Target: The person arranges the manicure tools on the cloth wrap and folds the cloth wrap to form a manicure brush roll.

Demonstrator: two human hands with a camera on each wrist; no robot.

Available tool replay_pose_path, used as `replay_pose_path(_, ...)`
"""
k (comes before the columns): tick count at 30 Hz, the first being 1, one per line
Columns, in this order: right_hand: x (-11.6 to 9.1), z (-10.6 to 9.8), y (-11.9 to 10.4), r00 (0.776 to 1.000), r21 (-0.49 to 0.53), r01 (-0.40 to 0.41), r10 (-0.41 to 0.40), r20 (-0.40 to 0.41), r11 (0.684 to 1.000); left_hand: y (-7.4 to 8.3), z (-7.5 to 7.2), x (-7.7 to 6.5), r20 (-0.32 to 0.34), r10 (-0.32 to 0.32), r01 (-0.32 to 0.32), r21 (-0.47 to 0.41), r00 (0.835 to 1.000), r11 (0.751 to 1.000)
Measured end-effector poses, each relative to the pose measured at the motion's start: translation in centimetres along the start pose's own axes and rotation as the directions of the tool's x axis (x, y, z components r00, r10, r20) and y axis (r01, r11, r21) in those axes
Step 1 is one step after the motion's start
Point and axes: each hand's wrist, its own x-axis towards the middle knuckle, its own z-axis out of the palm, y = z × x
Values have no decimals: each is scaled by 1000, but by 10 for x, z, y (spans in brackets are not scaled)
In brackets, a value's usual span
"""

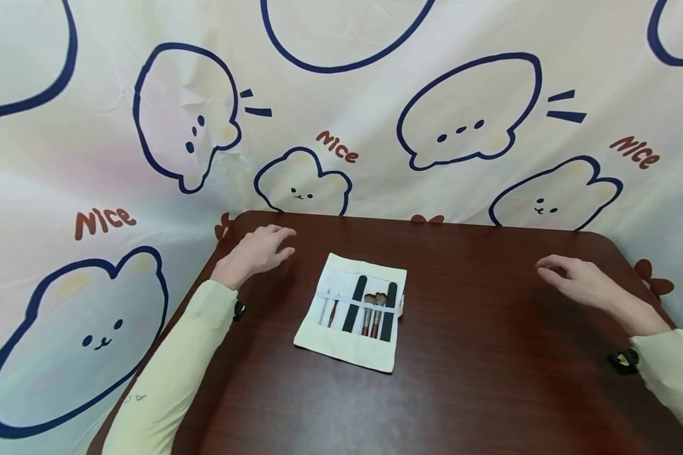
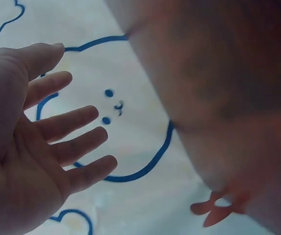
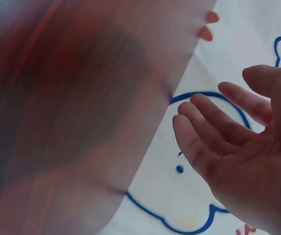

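Observation:
A cream cloth tool roll (image 1: pixel 344 352) lies unfolded near the middle of the table. Tucked under its band are two brushes with brown bristles, one of them a brush (image 1: pixel 367 323) left of the other, a black flat strip (image 1: pixel 353 309), a second black strip (image 1: pixel 389 316), and two thin slender tools whose kind is too small to tell. My left hand (image 1: pixel 258 250) hovers left of the roll, fingers relaxed and apart, holding nothing. Far to the roll's right, my right hand (image 1: pixel 582 282) is also raised above the table with loosely bent fingers and nothing in it.
The dark brown wooden table (image 1: pixel 467 392) has rounded far corners. A pale curtain (image 1: pixel 375 107) printed with blue-outlined cartoon figures hangs behind it and along its sides. Both forearms wear light sleeves, and a dark device (image 1: pixel 624 361) is strapped at the right wrist.

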Motion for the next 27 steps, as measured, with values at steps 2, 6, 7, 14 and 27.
replay_pose_path(2, -6, -3, 8, 1000, -18, -10, 10, 11, 1000, 2, 9, 3, 2, 22, -22, -7, 1000, 1000)
replay_pose_path(6, -20, -10, 23, 998, -44, -56, 57, 32, 997, 13, 28, 12, -14, 98, -98, -12, 995, 995)
replay_pose_path(7, -23, -11, 27, 997, -53, -66, 68, 36, 996, 16, 32, 15, -12, 123, -123, -7, 992, 992)
replay_pose_path(14, -42, -9, 35, 999, -91, -45, 47, 19, 995, 36, 58, 28, 110, 214, -221, 60, 971, 973)
replay_pose_path(27, -71, 18, 34, 996, -75, -37, 43, 84, 997, 48, 65, 29, 208, 219, -275, 301, 953, 913)
